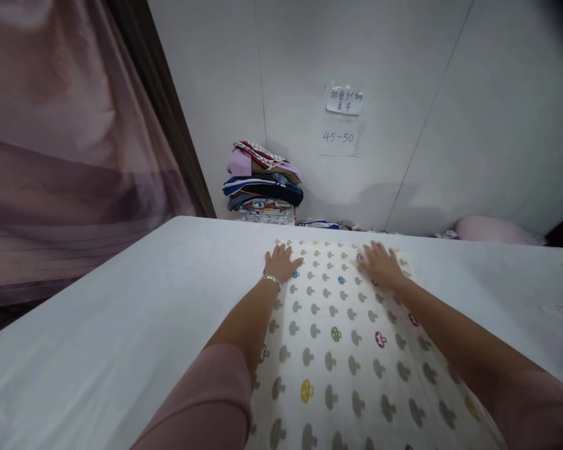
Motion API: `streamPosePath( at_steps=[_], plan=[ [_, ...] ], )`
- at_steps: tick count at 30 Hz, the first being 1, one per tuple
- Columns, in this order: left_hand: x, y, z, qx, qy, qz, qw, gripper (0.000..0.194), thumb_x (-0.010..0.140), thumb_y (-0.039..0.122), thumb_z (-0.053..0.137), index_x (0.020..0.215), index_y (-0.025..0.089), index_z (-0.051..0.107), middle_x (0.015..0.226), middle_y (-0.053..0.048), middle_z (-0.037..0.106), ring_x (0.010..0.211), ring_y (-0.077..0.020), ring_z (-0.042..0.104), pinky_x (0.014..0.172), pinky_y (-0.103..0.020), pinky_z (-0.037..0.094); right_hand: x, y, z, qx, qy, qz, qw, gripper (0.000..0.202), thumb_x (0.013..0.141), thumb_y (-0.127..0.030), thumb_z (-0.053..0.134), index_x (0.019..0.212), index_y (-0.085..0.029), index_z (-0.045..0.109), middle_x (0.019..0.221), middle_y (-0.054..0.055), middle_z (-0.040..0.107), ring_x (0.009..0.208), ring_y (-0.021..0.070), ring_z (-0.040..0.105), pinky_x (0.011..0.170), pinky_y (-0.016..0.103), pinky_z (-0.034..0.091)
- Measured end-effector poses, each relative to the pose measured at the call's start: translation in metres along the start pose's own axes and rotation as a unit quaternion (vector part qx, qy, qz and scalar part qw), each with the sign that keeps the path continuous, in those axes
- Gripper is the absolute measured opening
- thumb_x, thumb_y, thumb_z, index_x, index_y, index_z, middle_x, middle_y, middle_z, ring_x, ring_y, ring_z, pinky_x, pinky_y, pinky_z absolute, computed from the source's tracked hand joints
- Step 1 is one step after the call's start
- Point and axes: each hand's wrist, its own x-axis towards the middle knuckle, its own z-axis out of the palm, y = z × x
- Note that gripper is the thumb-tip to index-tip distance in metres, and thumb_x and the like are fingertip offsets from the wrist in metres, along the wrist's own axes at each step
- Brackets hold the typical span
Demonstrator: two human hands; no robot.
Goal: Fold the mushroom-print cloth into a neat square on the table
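A cream cloth [319, 312] printed with grey mushrooms and a few coloured ones lies spread over a white-covered table, running from its far part toward me. My left hand [281, 264] rests on the cloth's far left corner area, fingers spread, a silver bracelet at the wrist. On the far right part, my right hand [381, 267] lies with its fingers stretched out over the fabric. Both palms press down flat and neither grips anything. My forearms cover parts of the cloth's side edges, and the near end runs out of view at the bottom.
The white table [136, 300] extends to both sides. Behind its far edge stands a stack of folded fabrics [265, 181], with a pink bundle [495, 230] farther right. A pink curtain [65, 144] hangs at left. Two paper notes [341, 137] are on the wall.
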Motion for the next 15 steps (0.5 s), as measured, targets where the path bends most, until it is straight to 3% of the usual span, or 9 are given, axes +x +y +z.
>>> streamPosePath(
  at_steps=[3,6,11,15],
  plan=[
    [-0.001,0.000,0.000,-0.003,0.000,-0.003,1.000,0.072,0.083,0.066,0.024,0.143,0.025,0.026,0.154,-0.008,0.014,0.140,-0.0283,0.008,0.109,-0.054,0.007,0.015,-0.045,0.003,0.054,-0.039,-0.068,0.995,0.062,0.091,-0.056,0.026,0.144,-0.023,0.028,0.154,0.007,0.017,0.140,0.0274,0.010,0.111,0.050,0.007],
    [-0.001,-0.002,0.002,-0.003,0.005,-0.001,1.000,0.072,0.083,0.067,0.025,0.143,0.027,0.026,0.154,-0.008,0.015,0.141,-0.0278,0.008,0.109,-0.055,0.008,0.026,-0.067,0.012,0.059,-0.091,-0.064,0.992,0.062,0.090,-0.057,0.025,0.143,-0.026,0.029,0.154,0.005,0.017,0.140,0.0263,0.010,0.110,0.051,0.007],
    [0.002,-0.003,0.000,-0.001,-0.005,0.000,1.000,0.072,0.084,0.068,0.023,0.143,0.027,0.025,0.154,-0.008,0.012,0.141,-0.0284,0.007,0.109,-0.055,0.008,0.032,-0.069,0.014,0.062,-0.113,-0.053,0.990,0.062,0.091,-0.056,0.024,0.144,-0.025,0.028,0.155,0.005,0.013,0.141,0.0257,0.008,0.110,0.053,0.007],
    [-0.010,0.005,-0.016,-0.003,-0.023,-0.002,1.000,0.076,0.084,0.068,0.022,0.143,0.021,0.027,0.154,-0.010,0.010,0.141,-0.0291,0.006,0.110,-0.054,0.009,0.003,-0.067,-0.002,0.081,-0.114,-0.043,0.989,0.060,0.092,-0.054,0.023,0.143,-0.022,0.030,0.155,0.008,0.011,0.141,0.0262,0.005,0.110,0.050,0.009]
  ],
)
